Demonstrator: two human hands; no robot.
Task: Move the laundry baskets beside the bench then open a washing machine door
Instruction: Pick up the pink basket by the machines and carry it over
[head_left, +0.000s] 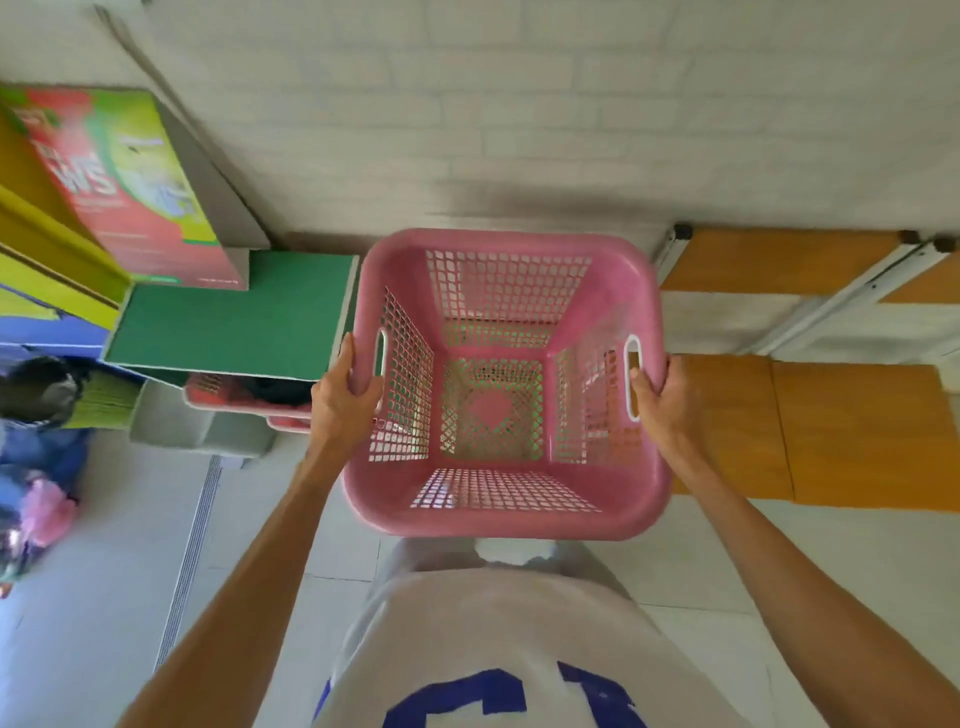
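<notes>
The pink basket (506, 384) hangs in the air in front of the person, empty, its mesh floor showing green beneath; the left hand (345, 400) is clamped on the left rim beside the white-edged handle slot, thumb over the lip; the right hand (667, 400) is clamped on the right rim, thumb by its slot. A green board (228, 325) lies just left of the basket; an orange bench (831, 431) sits to the right, against the pale brick wall (519, 130); another pink basket (244, 397) shows under the board.
</notes>
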